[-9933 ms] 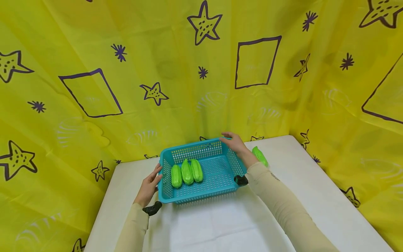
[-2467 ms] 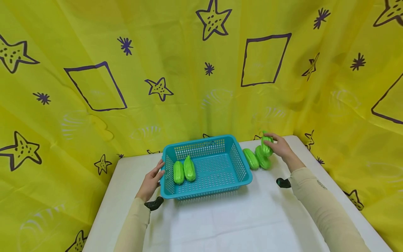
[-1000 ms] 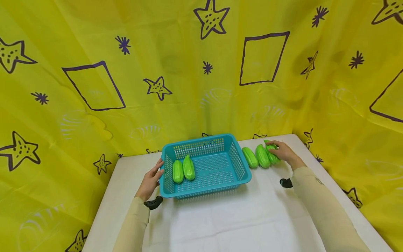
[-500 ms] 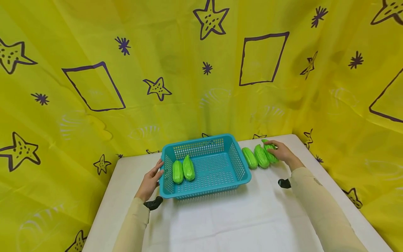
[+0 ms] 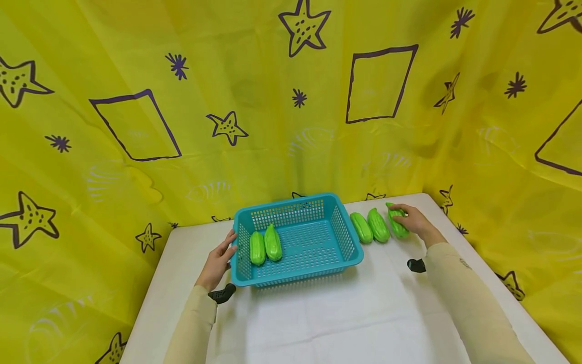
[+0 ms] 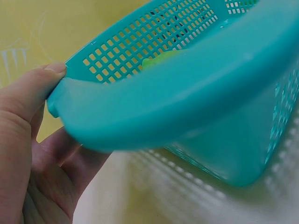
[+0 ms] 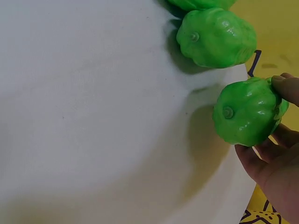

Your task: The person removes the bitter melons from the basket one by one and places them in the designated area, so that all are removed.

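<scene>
My left hand grips the left rim of a teal perforated plastic basket; in the left wrist view the thumb lies on the rim, with fingers underneath. Two green ribbed gourds lie side by side at the basket's left end. To the right of the basket, my right hand holds another green gourd between thumb and fingers, low over the table, with a shadow beside it. A middle gourd and a left gourd lie between that hand and the basket, slanted alike.
The white-covered table ends close behind the basket. A yellow curtain with stars and squares surrounds its back and sides. Dark wrist-camera mounts stick out at both wrists.
Earlier, the basket held three gourds, one lay outside, and both hands were on the basket. Since then the right hand lowered a gourd beside the others, then shifted it right, opening a gap.
</scene>
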Motion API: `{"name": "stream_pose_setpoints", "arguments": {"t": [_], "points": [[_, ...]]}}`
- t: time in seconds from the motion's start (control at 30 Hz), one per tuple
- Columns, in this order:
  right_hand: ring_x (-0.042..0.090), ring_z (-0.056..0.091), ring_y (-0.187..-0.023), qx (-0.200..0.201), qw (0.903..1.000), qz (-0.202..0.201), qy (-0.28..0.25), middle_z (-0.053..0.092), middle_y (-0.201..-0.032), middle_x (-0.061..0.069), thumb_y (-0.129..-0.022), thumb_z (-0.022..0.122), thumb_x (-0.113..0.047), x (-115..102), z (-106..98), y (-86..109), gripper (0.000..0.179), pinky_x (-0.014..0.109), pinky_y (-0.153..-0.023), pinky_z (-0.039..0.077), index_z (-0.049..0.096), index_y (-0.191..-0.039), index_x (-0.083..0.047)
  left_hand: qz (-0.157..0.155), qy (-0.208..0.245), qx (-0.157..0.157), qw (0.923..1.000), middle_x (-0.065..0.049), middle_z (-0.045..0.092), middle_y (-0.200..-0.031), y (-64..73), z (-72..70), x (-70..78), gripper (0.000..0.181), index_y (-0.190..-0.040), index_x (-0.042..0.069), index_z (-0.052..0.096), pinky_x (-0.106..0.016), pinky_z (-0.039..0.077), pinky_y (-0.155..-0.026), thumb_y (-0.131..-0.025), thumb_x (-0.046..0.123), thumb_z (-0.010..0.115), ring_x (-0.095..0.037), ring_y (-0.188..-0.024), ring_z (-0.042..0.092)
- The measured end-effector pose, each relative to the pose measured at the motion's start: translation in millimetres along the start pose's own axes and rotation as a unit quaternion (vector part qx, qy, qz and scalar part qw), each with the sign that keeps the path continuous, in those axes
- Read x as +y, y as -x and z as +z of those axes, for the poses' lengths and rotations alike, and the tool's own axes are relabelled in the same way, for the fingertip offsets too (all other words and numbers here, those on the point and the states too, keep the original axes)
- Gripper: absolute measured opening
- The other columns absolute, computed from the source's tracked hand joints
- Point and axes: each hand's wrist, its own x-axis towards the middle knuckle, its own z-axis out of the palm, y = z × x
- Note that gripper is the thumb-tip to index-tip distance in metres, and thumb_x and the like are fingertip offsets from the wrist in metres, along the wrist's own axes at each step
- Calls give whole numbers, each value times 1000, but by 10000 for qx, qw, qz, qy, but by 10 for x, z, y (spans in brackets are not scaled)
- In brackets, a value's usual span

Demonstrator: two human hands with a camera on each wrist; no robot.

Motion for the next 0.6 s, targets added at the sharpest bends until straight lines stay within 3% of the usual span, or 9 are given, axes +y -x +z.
{"name": "stream_pose_setpoints", "arguments": {"t": [0.4,0.6], "points": [[58,16,-137,-119,9997,-108,207,22,-150,37,-100,54,-15,88,90,-32,47,70,-109,18,43,-142,3,30,25,-10,10000,10,11,-163,-22,-12,-41,53,-155,12,29,-52,35,-109,-105,19,46,-25,-149,13],[57,14,-138,-136,9996,-37,227,22,-152,35,-102,54,-18,46,140,-29,50,70,-109,17,40,-146,1,128,-163,99,9997,16,14,-161,-111,-42,-214,54,-154,18,32,-53,37,-107,-104,29,48,-23,-149,13]]}}
